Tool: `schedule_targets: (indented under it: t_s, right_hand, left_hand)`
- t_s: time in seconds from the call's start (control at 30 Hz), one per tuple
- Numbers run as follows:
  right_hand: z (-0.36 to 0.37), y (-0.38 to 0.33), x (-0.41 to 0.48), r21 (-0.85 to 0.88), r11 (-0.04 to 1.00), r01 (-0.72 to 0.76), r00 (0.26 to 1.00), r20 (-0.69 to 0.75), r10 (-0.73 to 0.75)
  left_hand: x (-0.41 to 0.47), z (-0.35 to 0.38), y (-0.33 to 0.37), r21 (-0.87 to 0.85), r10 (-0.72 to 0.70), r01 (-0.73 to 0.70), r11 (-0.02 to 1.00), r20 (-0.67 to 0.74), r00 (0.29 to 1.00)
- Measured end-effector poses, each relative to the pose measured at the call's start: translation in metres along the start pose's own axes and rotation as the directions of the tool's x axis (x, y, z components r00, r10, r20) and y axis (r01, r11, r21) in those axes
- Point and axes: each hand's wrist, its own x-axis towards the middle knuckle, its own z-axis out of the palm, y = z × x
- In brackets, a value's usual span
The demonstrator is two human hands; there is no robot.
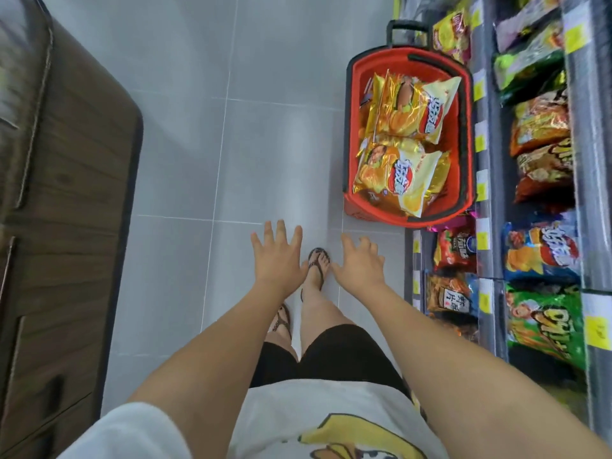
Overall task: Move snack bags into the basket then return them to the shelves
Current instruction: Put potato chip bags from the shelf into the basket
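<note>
A red basket (465, 134) stands on the floor against the shelves (490, 180) at the right. Inside it lie yellow and gold snack bags, one toward the far end (414, 107) and one at the near end (397, 177), with others partly hidden beneath. My left hand (280, 256) and my right hand (362, 263) are stretched out over the floor, fingers spread, both holding nothing. They hover short of the basket's near end, the right hand closer to it.
Shelves on the right carry several snack bags, among them a blue bag (539, 253), a green bag (546, 323) and a red bag (455, 250). A dark wooden cabinet (66, 193) fills the left side. Grey floor tiles (248, 144) lie between, with my sandalled feet below my hands.
</note>
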Motion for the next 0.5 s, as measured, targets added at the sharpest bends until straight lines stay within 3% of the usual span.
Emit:
schedule_targets:
  t_s: [0.3, 0.5]
  right_hand:
    - [-0.083, 0.011, 0.082, -0.018, 0.998, -0.060, 0.997, -0.050, 0.059]
    - [-0.108, -0.009, 0.127, 0.020, 0.996, -0.093, 0.996, -0.001, 0.093]
  left_hand:
    - [0.099, -0.082, 0.008, -0.015, 0.013, -0.014, 1.000, -0.101, 0.995]
    - [0.155, -0.112, -0.001, 0.005, 0.056, -0.056, 0.998, -0.062, 0.996]
